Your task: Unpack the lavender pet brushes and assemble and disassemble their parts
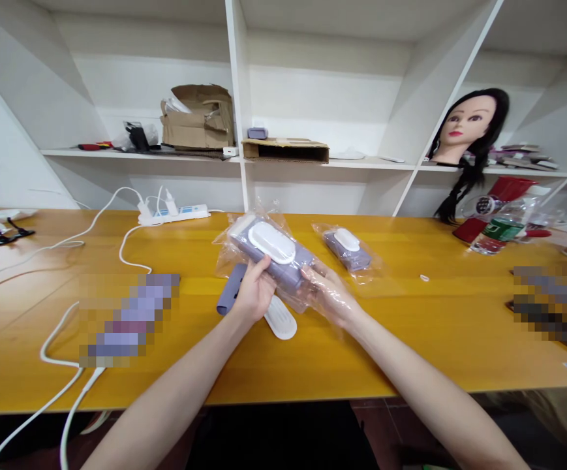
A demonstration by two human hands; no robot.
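Fingers: left hand [256, 290] curled round bagged device [276, 254]; right hand [329, 294] spread under its plastic.
Room: bare tabletop [410, 326] right of fingers, edge behind wrists.
Obstacles: white pad [280, 318], purple sleeve [229, 290] beneath left fingers; second bagged device [348, 249] beyond right fingers.

Tally in view
Two bagged purple devices [283, 261] [349, 251], one unbagged purple device [228, 294], one power strip [185, 213], one mannequin head [469, 124], two cardboard boxes [198, 117] [286, 150]

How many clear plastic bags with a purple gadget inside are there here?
2. The held bag sits between the left hand and right hand; the second bag lies on the yellow table just right of it. A blurred patch at left may hide more.
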